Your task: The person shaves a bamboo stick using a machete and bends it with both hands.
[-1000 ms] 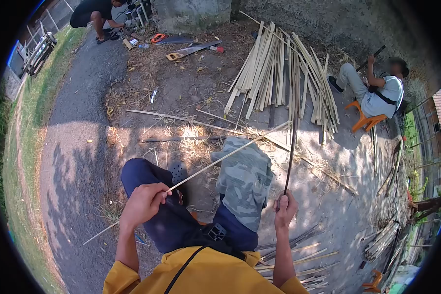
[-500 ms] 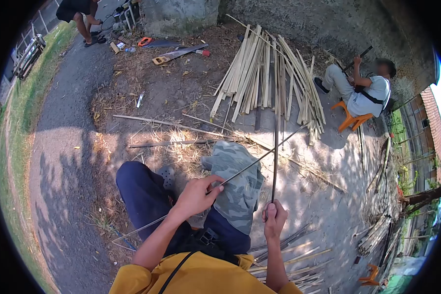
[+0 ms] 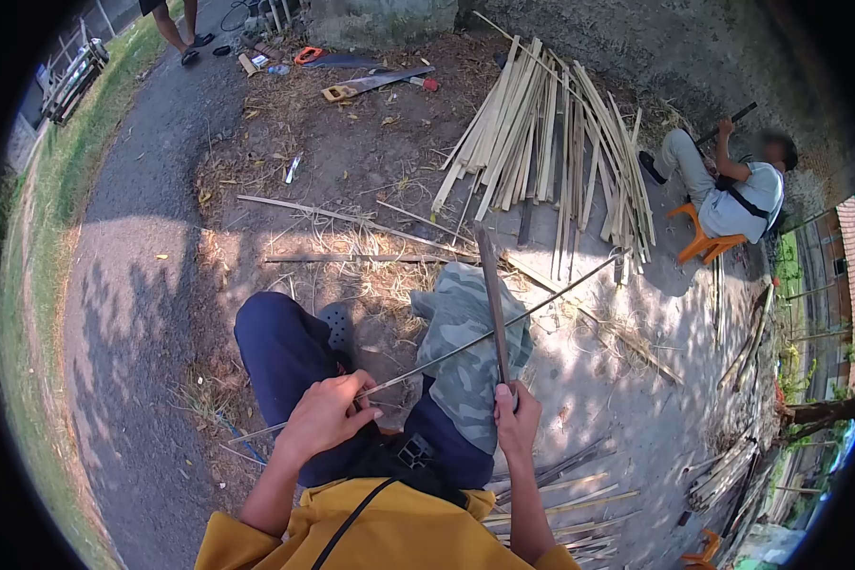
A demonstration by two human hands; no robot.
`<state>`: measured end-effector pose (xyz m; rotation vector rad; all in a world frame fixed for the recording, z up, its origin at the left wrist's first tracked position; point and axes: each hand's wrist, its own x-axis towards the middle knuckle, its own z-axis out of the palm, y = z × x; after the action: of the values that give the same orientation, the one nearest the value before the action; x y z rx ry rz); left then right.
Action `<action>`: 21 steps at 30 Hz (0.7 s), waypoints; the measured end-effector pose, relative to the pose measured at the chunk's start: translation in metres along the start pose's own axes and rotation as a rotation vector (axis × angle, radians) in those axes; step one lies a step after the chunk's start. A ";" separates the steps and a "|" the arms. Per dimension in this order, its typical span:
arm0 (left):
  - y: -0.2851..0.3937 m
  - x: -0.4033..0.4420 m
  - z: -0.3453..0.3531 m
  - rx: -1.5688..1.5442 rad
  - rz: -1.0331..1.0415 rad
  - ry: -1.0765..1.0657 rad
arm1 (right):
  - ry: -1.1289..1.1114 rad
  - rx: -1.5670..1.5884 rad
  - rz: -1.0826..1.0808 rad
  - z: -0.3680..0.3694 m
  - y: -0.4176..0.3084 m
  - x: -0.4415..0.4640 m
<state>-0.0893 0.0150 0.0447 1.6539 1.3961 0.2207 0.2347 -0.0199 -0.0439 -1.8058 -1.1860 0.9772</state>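
Observation:
My left hand [image 3: 331,414] is closed on a long thin strip [image 3: 446,355] that slants up to the right, its tail end showing beyond the hand at lower left. In my right hand [image 3: 516,418] is the lower end of a dark flat blade-like piece [image 3: 494,304], held nearly upright. The strip and the dark piece cross above a camouflage cloth [image 3: 461,318] draped over my right knee. Whether they touch at the crossing I cannot tell.
A large pile of split strips [image 3: 551,142] lies ahead, with handsaws [image 3: 375,84] to its left. Another person [image 3: 746,195] sits on an orange stool [image 3: 701,239] at right, holding a dark bar. A standing person's legs [image 3: 176,33] show at upper left. More strips [image 3: 579,508] lie at lower right.
My left hand has shifted back from the dark piece with the strip, after moving towards it earlier. The dark piece has turned and tilted left. At upper left the other person has straightened up.

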 end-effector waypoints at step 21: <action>0.004 0.066 0.066 -0.509 0.199 0.234 | -0.005 -0.018 -0.057 -0.025 -0.003 -0.014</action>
<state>-0.0217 0.0365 -0.0160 1.3621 1.2093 0.8362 0.2523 -0.0367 -0.0281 -1.7741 -1.2468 0.9421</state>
